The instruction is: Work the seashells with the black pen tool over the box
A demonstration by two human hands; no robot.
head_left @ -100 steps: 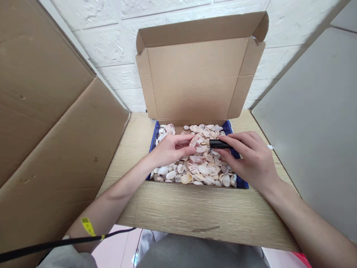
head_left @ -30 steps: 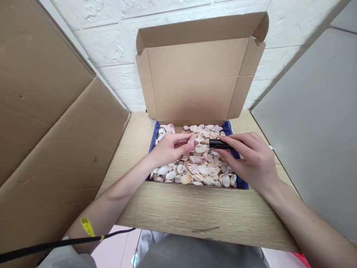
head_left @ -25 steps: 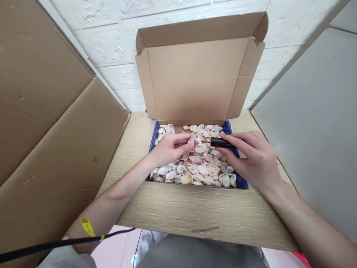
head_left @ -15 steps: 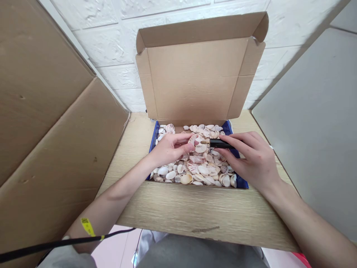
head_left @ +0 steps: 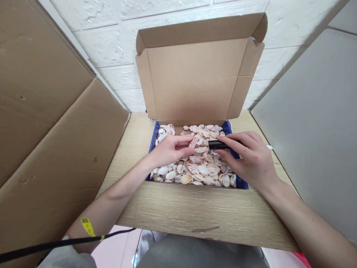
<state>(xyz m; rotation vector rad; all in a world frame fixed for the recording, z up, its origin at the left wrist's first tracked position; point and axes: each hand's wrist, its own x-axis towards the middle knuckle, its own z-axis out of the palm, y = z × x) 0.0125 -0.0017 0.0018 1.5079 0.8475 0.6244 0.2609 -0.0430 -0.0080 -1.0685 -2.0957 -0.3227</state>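
Over a shallow box of shells, my left hand pinches a pinkish-white seashell between thumb and fingers. My right hand is closed round a small black hand drill with a brass-coloured chuck. The drill lies nearly level, its thin tip pointing left at the held shell. Whether the tip touches the shell is too small to tell. Beneath both hands, many loose white, cream and pink shells fill the blue-sided cardboard box.
The box's lid stands up at the back, near a white brick-patterned wall. Cardboard panels rise on the left and a grey panel on the right. A black cable crosses at lower left, below the wooden tabletop.
The drill and my right hand have shifted slightly left, bringing the tip closer to the shell. My left hand stays almost in place, still pinching the shell.
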